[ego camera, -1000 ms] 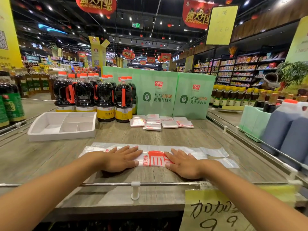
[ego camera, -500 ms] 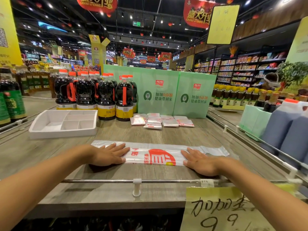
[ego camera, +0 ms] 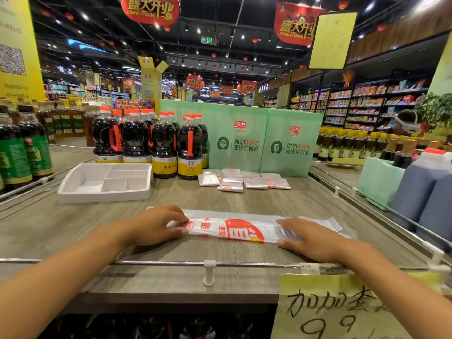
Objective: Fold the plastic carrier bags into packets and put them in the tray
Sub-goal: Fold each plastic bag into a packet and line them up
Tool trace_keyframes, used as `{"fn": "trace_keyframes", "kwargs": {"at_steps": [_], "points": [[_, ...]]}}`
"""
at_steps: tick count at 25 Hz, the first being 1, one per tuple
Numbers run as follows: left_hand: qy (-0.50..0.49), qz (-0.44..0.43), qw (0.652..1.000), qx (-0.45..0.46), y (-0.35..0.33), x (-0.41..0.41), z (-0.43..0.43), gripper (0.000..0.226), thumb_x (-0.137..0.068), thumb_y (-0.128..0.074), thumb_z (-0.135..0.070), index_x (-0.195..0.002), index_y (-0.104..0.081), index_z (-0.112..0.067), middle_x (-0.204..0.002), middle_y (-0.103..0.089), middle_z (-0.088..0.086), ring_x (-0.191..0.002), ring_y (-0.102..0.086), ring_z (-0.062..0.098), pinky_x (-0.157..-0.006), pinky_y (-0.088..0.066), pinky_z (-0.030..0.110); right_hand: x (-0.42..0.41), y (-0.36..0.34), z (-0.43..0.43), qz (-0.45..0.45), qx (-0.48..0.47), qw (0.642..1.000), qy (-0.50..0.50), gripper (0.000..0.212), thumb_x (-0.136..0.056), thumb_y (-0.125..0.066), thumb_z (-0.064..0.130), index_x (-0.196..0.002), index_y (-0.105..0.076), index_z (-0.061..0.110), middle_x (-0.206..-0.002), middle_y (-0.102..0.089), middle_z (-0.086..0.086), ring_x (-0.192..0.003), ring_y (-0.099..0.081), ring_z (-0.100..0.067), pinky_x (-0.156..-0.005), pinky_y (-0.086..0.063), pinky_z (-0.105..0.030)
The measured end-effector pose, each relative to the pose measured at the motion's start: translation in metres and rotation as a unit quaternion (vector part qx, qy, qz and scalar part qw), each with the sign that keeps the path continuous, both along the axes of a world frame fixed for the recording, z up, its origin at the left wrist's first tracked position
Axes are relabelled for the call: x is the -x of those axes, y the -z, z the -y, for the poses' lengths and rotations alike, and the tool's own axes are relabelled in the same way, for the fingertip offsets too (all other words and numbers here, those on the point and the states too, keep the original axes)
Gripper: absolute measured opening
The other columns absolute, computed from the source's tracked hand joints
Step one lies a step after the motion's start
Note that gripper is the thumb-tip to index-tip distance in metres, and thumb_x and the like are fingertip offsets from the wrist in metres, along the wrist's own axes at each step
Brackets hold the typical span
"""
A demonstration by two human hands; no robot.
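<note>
We're pinching the carrier bag (ego camera: 244, 231) by its left end with our left hand (ego camera: 156, 225), flattening it under our straight-fingered right hand (ego camera: 308, 238), likely folding rightward next.

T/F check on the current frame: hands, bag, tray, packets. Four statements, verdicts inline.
1. The folded packets are in the tray. False: the tray shows none; they lie on the table before the green boxes.
2. The right hand lies flat on the bag. True.
3. The left hand is clear of the bag. False: it grips the bag's left end.
4. The bag lies as a long strip across the table. True.
</note>
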State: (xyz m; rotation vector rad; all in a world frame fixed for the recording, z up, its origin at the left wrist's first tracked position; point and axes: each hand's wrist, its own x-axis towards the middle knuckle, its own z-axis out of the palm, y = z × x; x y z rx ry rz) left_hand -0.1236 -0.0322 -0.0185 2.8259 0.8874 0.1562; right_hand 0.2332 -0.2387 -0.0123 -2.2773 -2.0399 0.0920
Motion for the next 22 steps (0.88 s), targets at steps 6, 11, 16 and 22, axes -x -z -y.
{"fn": "trace_keyframes", "kwargs": {"at_steps": [6, 11, 16, 22], "points": [[-0.019, -0.014, 0.994, -0.105, -0.012, -0.002, 0.006, 0.05, -0.099, -0.032, -0.064, -0.116, -0.068, -0.034, -0.109, -0.07, -0.014, -0.093, -0.062, 0.006, -0.085, -0.054, 0.033, 0.007, -0.004, 0.001, 0.037, -0.017, 0.999, 0.005, 0.07, -0.095, -0.055, 0.05, -0.158, -0.026, 0.039, -0.153, -0.048, 0.011, -0.134, -0.049, -0.015, -0.11, -0.042, -0.036], [0.001, 0.025, 0.992, -0.124, -0.01, 0.002, 0.001, 0.049, -0.09, -0.032, -0.07, -0.102, -0.067, -0.037, -0.091, -0.069, -0.016, -0.082, -0.063, 0.006, -0.073, -0.052, 0.031, 0.001, -0.003, -0.002, -0.006, -0.083, 0.995, 0.053, 0.032, -0.104, -0.045, 0.033, -0.134, -0.055, 0.038, -0.115, -0.069, 0.008, -0.101, -0.063, -0.012, -0.09, -0.054, -0.039], [-0.019, 0.046, 0.977, -0.206, -0.021, 0.0, 0.011, 0.037, -0.088, -0.041, -0.043, -0.112, -0.064, -0.029, -0.076, -0.056, -0.014, -0.069, -0.054, 0.011, -0.058, -0.037, 0.028, -0.003, -0.004, -0.001, -0.044, -0.223, 0.967, 0.117, 0.029, -0.094, -0.059, 0.031, -0.121, -0.067, 0.031, -0.105, -0.073, 0.003, -0.09, -0.065, -0.018, -0.078, -0.057, -0.045], [-0.049, 0.039, 0.972, -0.227, -0.016, -0.009, 0.006, 0.028, -0.103, -0.044, -0.032, -0.128, -0.057, -0.032, -0.115, -0.063, -0.015, -0.1, -0.059, 0.012, -0.08, -0.043, 0.03, -0.01, -0.001, -0.005, 0.014, -0.224, 0.962, 0.152, 0.04, -0.092, -0.063, 0.036, -0.131, -0.06, 0.036, -0.121, -0.07, 0.006, -0.108, -0.065, -0.021, -0.092, -0.055, -0.045]]}}
